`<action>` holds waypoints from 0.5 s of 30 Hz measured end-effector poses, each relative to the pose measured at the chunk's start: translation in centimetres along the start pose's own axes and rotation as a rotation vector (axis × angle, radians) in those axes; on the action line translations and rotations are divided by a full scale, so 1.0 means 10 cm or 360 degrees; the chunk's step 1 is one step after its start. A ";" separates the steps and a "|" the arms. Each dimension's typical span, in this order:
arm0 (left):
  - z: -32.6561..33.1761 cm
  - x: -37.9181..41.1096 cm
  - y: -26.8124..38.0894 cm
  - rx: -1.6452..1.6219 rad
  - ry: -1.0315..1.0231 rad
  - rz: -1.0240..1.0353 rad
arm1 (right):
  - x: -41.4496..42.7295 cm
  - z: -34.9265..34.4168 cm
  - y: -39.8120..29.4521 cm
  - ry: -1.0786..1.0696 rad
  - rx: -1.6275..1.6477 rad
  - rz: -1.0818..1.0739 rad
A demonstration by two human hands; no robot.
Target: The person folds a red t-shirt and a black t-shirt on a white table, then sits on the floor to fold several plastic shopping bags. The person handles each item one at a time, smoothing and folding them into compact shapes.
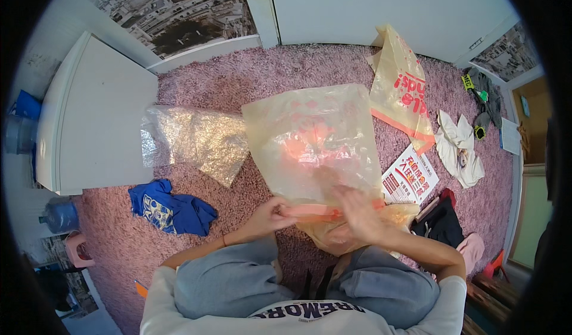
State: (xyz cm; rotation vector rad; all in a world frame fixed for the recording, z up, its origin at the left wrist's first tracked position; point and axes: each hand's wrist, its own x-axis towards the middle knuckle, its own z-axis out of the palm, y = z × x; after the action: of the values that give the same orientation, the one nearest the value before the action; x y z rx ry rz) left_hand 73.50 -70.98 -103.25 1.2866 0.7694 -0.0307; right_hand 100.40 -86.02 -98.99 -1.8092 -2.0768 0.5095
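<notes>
A large translucent cream plastic bag (313, 134) with faint red print lies spread flat on the carpet before my crossed legs. My left hand (273, 215) pinches the bag's orange edge band (313, 211) at its near left corner. Blurred by motion, my right hand (357, 212) is stretched over the near right part of the bag, with nothing seen in its grasp. Another crumpled yellowish plastic bag (335, 236) sits below the band, close to my shins, partly covered by my right forearm.
Around me on the pink shaggy carpet (201, 76) are a clear plastic sheet (201, 143), a blue printed garment (174, 210), a cream bag with red lettering (400, 89), a printed leaflet (411, 176), a white garment (460, 152) and dark clothing (440, 223). A white cabinet (103, 120) stands left.
</notes>
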 end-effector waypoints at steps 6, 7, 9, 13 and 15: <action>0.20 -0.07 0.87 0.0370 -0.0709 0.0826 | 0.03 0.19 -0.23 0.0274 0.0220 -0.0107; 0.10 -0.07 0.88 0.0635 -0.0543 0.0998 | -0.01 0.16 -0.16 0.0290 0.0326 -0.0131; -0.18 0.04 0.91 0.1269 0.0000 0.1440 | -0.10 0.06 -0.04 0.0323 0.0530 -0.0163; -0.83 0.46 1.14 0.2161 0.0552 0.1148 | -0.16 -0.37 -0.06 0.0272 0.0628 -0.0217; -1.29 0.71 1.11 0.2290 0.0536 0.1061 | -0.12 -0.60 -0.01 0.0263 0.0638 -0.0145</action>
State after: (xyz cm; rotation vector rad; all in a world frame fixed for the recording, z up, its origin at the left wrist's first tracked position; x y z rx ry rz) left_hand 77.24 -53.60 -98.51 2.9312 0.5018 0.2144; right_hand 103.30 -86.94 -93.64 -1.4670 -1.7843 0.6710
